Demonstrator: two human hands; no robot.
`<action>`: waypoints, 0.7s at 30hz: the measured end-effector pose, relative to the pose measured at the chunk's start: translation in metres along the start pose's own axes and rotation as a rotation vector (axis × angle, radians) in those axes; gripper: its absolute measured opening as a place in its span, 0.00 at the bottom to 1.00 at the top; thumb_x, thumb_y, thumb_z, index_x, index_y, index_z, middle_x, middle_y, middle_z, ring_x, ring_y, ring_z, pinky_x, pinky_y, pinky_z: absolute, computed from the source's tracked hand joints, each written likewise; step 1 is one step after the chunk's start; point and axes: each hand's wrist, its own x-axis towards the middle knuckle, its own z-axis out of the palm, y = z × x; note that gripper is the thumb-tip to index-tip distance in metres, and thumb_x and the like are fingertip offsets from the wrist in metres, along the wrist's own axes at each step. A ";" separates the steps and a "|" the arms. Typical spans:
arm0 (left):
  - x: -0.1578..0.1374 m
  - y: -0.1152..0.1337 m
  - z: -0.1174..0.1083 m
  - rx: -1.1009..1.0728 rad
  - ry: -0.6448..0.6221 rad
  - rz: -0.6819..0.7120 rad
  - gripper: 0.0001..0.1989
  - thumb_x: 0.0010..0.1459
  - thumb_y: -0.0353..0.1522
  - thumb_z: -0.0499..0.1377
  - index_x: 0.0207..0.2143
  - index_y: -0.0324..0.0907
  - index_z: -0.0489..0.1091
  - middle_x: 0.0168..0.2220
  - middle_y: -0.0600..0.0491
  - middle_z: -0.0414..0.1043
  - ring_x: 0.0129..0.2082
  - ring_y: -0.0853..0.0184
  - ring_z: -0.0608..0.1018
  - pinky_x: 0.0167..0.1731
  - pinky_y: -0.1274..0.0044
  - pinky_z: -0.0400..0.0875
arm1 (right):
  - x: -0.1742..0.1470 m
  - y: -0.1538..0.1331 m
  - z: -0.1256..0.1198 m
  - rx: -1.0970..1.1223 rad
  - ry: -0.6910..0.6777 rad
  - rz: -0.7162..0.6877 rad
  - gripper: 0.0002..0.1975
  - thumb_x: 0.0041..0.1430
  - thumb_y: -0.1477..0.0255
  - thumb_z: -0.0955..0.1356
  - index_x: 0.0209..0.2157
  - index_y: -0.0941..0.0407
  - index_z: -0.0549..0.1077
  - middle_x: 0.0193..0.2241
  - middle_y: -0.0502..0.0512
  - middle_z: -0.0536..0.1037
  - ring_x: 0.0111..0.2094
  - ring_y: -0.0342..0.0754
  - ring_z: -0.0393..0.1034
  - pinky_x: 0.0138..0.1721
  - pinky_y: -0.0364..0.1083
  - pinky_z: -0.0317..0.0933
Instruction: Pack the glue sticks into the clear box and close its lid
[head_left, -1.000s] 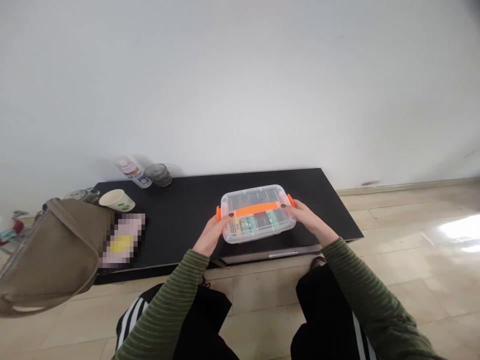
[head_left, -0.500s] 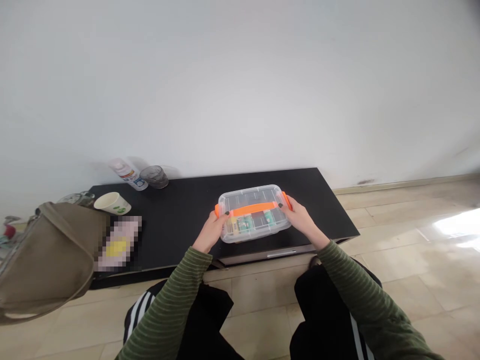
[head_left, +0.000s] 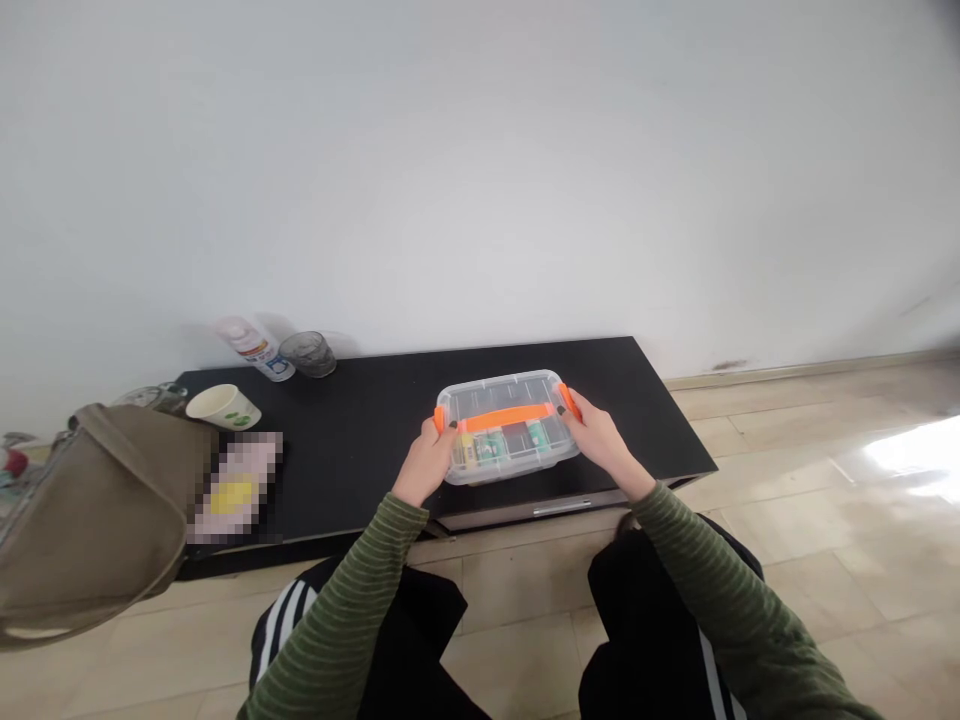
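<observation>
Both orange latches, the left one (head_left: 440,418) and the right one (head_left: 569,400), had tipped up and inward over the ends of the box (head_left: 514,440), where a second earlier they had stuck out past its sides. From where I stood, the box itself had kept its place against the table (head_left: 360,440), right of the middle and close to the front edge; I could not tell whether its full weight was on the top.

It was a shallow, clear plastic box with rounded corners, its lid ribbed in a grid, and a bright orange handle (head_left: 504,417) lay flat across the middle. Through the plastic showed a yellow pack (head_left: 468,450) at the left and green ones (head_left: 492,446) along the near side, their print too small to read. The far half looked dark, the table's black coming through.

The left grip (head_left: 422,465) grasped the box's left end, thumb by its latch; the right grip (head_left: 600,438) held the other end likewise.

Well apart to the left, a paper cup (head_left: 224,407) stood near a glass (head_left: 308,354) and a can (head_left: 255,348), with a brown bag (head_left: 97,510) at the table's end.
</observation>
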 end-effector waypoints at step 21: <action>-0.004 -0.009 0.008 -0.533 -0.082 -0.080 0.24 0.46 0.45 0.66 0.36 0.40 0.62 0.31 0.55 0.65 0.28 0.70 0.72 0.27 0.77 0.68 | -0.099 0.128 0.139 0.953 -0.028 1.015 0.08 0.58 0.82 0.66 0.29 0.57 0.65 0.19 0.48 0.72 0.17 0.41 0.70 0.17 0.35 0.50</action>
